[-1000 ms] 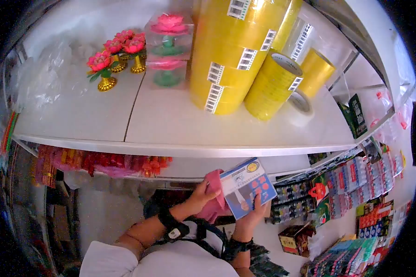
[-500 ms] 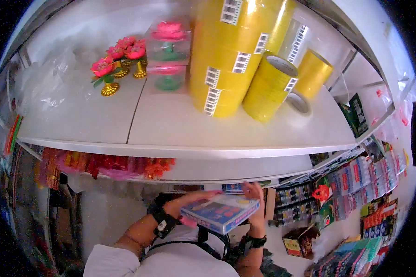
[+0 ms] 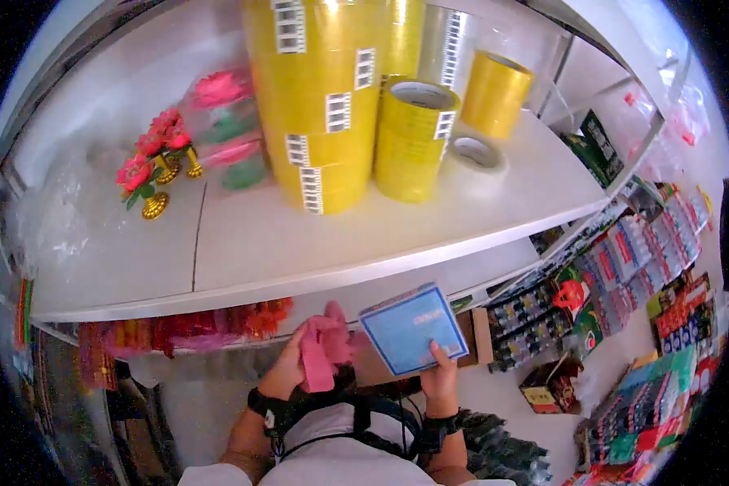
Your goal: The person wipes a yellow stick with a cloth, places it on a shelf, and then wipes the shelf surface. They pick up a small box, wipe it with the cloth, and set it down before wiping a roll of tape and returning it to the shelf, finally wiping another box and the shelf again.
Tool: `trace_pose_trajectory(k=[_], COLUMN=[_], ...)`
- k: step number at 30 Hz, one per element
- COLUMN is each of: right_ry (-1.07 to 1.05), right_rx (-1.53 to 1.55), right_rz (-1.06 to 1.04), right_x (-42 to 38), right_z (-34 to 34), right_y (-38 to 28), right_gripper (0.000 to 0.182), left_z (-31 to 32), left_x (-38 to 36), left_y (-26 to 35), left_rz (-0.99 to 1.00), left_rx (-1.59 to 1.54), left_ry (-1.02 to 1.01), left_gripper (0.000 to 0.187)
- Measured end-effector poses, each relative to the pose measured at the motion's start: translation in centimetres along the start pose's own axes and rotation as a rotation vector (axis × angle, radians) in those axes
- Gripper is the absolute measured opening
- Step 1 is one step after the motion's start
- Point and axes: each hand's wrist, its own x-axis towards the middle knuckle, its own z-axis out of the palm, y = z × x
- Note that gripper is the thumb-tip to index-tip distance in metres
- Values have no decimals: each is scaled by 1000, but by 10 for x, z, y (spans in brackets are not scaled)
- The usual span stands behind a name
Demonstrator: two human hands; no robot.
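My left hand [image 3: 287, 366] is closed around a bunched pink cloth [image 3: 322, 352], below the shelf's front edge. My right hand [image 3: 441, 377] grips a flat light-blue box [image 3: 413, 328] by its lower right corner, with the thumb on the broad face. The box is tilted, and that face is turned towards me. A small pale print on it is too blurred to read. Box and cloth are apart, with the box to the right.
On the white shelf [image 3: 243, 251] stand stacked yellow tape rolls [image 3: 324, 138], a white tape roll [image 3: 476, 154] and pink lotus ornaments [image 3: 155, 174]. Red and orange decorations [image 3: 178, 330] lie on the shelf below. Packaged goods [image 3: 624, 251] fill the right side. A cardboard box [image 3: 549, 386] sits on the floor.
The box has left the space between both hands and moved right, now held by my right hand alone with its blue face showing. The pink cloth is plainly visible in my left hand. The view has shifted.
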Motion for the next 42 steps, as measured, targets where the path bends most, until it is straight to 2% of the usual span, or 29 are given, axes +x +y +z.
trace_pose_trajectory(k=[1, 2, 3, 4, 6, 7, 9, 10, 11, 12, 13, 14, 15, 17, 19, 20, 22, 23, 25, 26, 27, 29, 31, 33, 34, 37, 39, 40, 42], right_ry=[39, 46, 49, 50, 3, -42, -93, -139, -141, -260, -370, -289, -287, -253, -258, -264, -285, -289, -275, -243, -249, -273, -257, -238, -233, -222, -213, -195, -183], right_rx=[29, 32, 109, 185, 215, 244, 283, 319, 323, -1, -325, 270, 274, 431, 345, 259, 162, 158, 100, 77, 75, 49, 52, 52, 63, 75, 74, 94, 185], right_rz=[26, 22, 115, 212, 236, 254, 279, 295, 296, 85, -130, 100, 99, 252, 257, 258, 219, 224, 267, 256, 260, 269, 288, 309, 339, 377, 384, 387, 370], right_x=[0, -1, -2, -3, -8, -11, -15, -16, -12, -6, -3, -12, -12, -12, -18, -21, -24, -25, -27, -29, -28, -28, -27, -29, -31, -31, -30, -26, -18], right_z=[-1, -4, -6, -5, 2, 8, 20, 24, 19, 8, 2, 15, 15, 13, 18, 22, 25, 23, 21, 22, 22, 20, 15, 13, 13, 10, 7, 7, 5], right_y=[1, 2, 6, 8, 15, 17, 22, 24, 29, 37, 41, 38, 37, 34, 30, 27, 29, 31, 35, 34, 35, 34, 38, 39, 37, 38, 36, 32, 25], right_gripper=[45, 45, 43, 42, 42, 42, 41, 41, 41, 44, 47, 43, 43, 40, 46, 51, 64, 64, 65, 64, 64, 64, 63, 63, 63, 63, 64, 64, 63], left_z=[21, 40, 51, 57, 68, 71, 72, 68, 61, 59, 65, 75, 82, 82, 79, 80, 83, 84, 86, 92, 88, 77, 63, 43, 41, 33, 25, 38, 70], left_x=[-7, -10, -8, -4, 1, 5, 19, 28, 37, 41, 38, 30, 25, 31, 40, 42, 48, 49, 49, 47, 50, 55, 57, 66, 65, 63, 62, 54, 31], left_y=[7, 9, 9, 6, -1, -6, -22, -39, -62, -76, -78, -78, -79, -82, -79, -74, -56, -50, -37, -24, -19, -10, -4, -5, -4, -2, -3, 5, 27], left_rz=[-12, 123, 263, 264, 387, 391, 36, 37, 386, 756, 755, 832, 908, 904, 658, 658, 805, 805, 841, 722, 723, 524, 557, 611, 611, 677, 362, 361, 49], left_rx=[4, 18, 32, 34, 272, 276, 753, 757, 1247, 1721, 1725, 1885, 2045, 2029, 2137, 2137, 2165, 2162, 2260, 2219, 2219, 1803, 1754, 1703, 1703, 1452, 1141, 1136, 821], left_ry=[-5, 47, 101, 103, -158, -151, -93, -89, -195, -304, -305, -336, -370, -328, -264, -255, -56, -47, 168, 162, 172, 332, 324, 125, 127, 39, 141, 143, 113], left_gripper=[45, 46, 46, 46, 47, 47, 43, 43, 42, 43, 43, 39, 35, 30, 31, 31, 31, 31, 30, 27, 27, 33, 27, 22, 22, 22, 21, 21, 22])
